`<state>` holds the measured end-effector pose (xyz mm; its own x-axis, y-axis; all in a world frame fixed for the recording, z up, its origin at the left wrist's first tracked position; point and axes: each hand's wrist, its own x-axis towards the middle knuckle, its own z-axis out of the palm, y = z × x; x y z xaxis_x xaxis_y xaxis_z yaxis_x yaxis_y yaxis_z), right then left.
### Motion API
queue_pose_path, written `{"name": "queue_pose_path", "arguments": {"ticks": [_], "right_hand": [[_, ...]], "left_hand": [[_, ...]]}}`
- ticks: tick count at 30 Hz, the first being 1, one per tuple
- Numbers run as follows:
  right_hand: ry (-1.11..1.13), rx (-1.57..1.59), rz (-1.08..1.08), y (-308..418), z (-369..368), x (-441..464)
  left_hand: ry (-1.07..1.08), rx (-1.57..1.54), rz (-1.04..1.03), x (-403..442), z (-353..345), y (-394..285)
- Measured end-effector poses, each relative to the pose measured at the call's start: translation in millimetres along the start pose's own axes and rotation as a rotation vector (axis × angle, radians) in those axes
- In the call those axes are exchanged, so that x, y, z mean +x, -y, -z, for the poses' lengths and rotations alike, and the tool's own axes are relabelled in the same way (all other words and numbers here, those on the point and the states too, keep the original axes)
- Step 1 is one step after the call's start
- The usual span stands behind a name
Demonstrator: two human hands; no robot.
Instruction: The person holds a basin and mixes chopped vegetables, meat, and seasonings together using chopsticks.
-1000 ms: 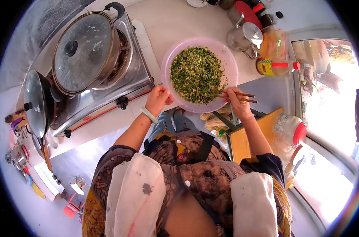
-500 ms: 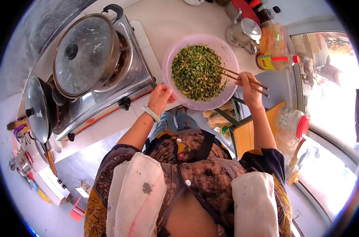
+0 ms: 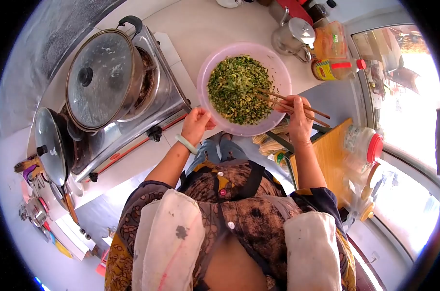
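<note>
A pale pink bowl (image 3: 206,63) on the counter holds a chopped green and yellowish mixture (image 3: 237,87). My right hand (image 3: 300,119) is closed around a pair of wooden chopsticks (image 3: 317,112), whose tips reach into the right part of the mixture. At the bowl's lower left edge, my left hand (image 3: 196,125) is closed, its fingers pinched at the rim. A pale bangle (image 3: 186,144) circles the left wrist.
On the left, a gas stove (image 3: 133,145) carries a large lidded pot (image 3: 101,80) and a smaller lidded pan (image 3: 53,145). A metal kettle (image 3: 292,39) and an oil bottle (image 3: 334,69) stand right of the bowl. A red-lidded jar (image 3: 363,144) sits on a wooden surface (image 3: 329,155).
My right hand first rose with the chopsticks from the bowl's lower right rim, then came slightly lower and left, bringing the tips farther into the mixture. My left hand stays by the rim.
</note>
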<state>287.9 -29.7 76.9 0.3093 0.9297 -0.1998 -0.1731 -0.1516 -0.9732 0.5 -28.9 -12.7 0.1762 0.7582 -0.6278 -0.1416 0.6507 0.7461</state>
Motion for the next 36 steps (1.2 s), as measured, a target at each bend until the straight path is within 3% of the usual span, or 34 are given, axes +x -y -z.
{"name": "queue_pose_path", "arguments": {"ticks": [4, 8, 11, 15, 26, 32, 36], "right_hand": [[-0.046, -0.244, 0.065, -3, 21, 7], [0.073, -0.722, 0.114, -11, 24, -1], [0.09, -0.723, 0.026, -21, 9, -9], [0.018, -0.141, 0.012, -16, -5, -14], [-0.112, -0.153, 0.058, -2, 26, -14], [-0.108, -0.093, 0.074, -13, 23, -6], [-0.088, -0.042, 0.06, -30, 13, 5]], "left_hand": [[0.006, -0.009, -0.012, 1, 1, 3], [0.012, 0.02, -0.029, 1, 2, 5], [0.004, 0.015, -0.02, 1, 2, 4], [0.006, 0.004, -0.023, 3, 3, 9], [-0.088, -0.054, 0.055, -26, 15, 31], [-0.082, 0.222, 0.029, -67, 56, 66], [-0.216, 0.175, 0.126, -90, 78, 87]]}}
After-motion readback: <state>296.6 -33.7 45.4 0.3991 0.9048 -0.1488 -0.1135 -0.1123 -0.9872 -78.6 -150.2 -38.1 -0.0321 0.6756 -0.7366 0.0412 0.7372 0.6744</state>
